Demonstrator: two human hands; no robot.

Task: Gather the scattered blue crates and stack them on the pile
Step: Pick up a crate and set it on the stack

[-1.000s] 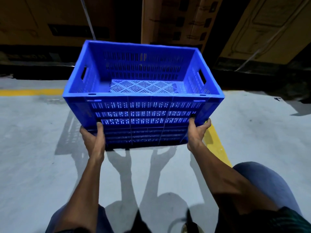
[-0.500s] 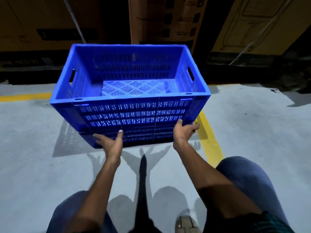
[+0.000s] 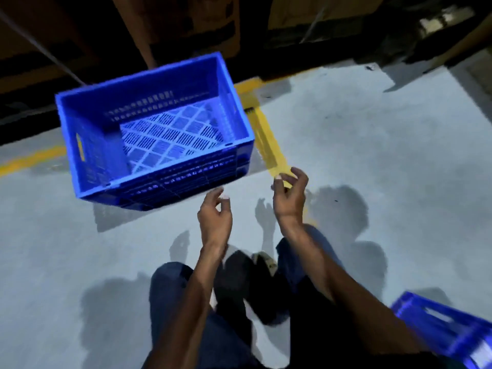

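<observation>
The grey concrete floor fills most of the view, crossed by a painted yellow line that runs along the far edge at the left and turns toward the person near the middle. Dark cardboard cartons stand beyond the floor's far edge.

A blue crate, open side up and empty, is tilted with its near left corner lowest. Its shadow lies on the floor under and to the left of its near side, and whether the crate touches the floor cannot be told. Its right side sits just beside the yellow line. A second blue crate, blurred and cut off by the frame, lies on the floor at the near right corner of the view.

The person's legs in dark trousers and a shoe show at the bottom.

The left hand hangs near the first crate's near right corner without touching it, its fingers loosely curled and holding nothing. The right hand is apart from the crate, over the near end of the yellow line, its fingers likewise loosely curled around nothing.
</observation>
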